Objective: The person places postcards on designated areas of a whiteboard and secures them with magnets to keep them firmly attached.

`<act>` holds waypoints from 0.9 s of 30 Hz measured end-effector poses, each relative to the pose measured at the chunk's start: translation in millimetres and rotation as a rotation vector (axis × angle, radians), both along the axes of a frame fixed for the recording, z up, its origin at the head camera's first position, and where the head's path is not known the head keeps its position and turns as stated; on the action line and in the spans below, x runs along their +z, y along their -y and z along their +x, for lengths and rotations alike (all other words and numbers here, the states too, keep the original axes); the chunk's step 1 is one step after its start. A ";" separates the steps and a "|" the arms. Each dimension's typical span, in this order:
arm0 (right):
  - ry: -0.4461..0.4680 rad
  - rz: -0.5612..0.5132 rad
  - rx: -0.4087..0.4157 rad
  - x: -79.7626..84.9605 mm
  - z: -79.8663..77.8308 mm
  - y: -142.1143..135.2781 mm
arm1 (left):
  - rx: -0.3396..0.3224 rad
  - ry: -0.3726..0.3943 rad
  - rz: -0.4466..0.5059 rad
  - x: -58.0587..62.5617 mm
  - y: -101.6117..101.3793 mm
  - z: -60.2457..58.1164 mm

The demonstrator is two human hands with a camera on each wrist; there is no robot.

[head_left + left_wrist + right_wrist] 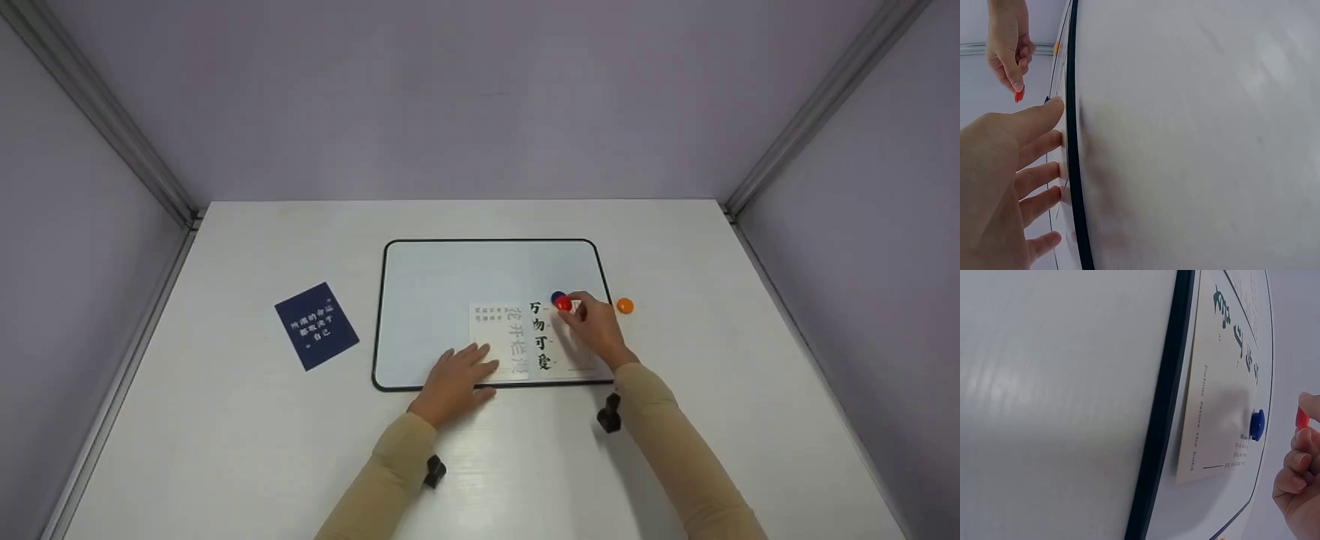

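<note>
My right hand (598,328) pinches a red round magnet (1301,417) between thumb and fingertips, lifted above the whiteboard (442,277). Below it, a blue round magnet (1257,424) sits on a white card with bold black characters (566,352), at the board's lower right. Against that card's left side lies a second white card, with grey characters (499,337). With fingers spread, my left hand (456,379) lies over the board's front edge, its fingertips at the grey-lettered card. Whether those fingertips press on the card cannot be told.
An orange round magnet (625,305) lies on the white table (225,450), just past the board's right edge. Left of the board is a dark blue card (317,326) with white characters, set at an angle. Pale walls (480,97) enclose the table at the back and sides.
</note>
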State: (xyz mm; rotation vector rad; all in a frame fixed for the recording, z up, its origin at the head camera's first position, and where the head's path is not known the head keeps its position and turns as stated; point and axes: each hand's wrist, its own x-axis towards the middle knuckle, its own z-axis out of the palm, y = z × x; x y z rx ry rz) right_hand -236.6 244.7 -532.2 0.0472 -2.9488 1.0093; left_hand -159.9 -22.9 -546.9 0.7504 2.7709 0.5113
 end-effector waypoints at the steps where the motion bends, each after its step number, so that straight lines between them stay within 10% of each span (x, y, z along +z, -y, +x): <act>1: 0.008 0.004 0.001 0.3 0.0 1.2 | -0.001 -0.004 -0.005 -0.1 -0.2 -0.2; 27: -0.026 -0.002 0.072 3.2 -3.5 26.0 | -0.013 -0.034 -0.049 4.2 -12.4 2.7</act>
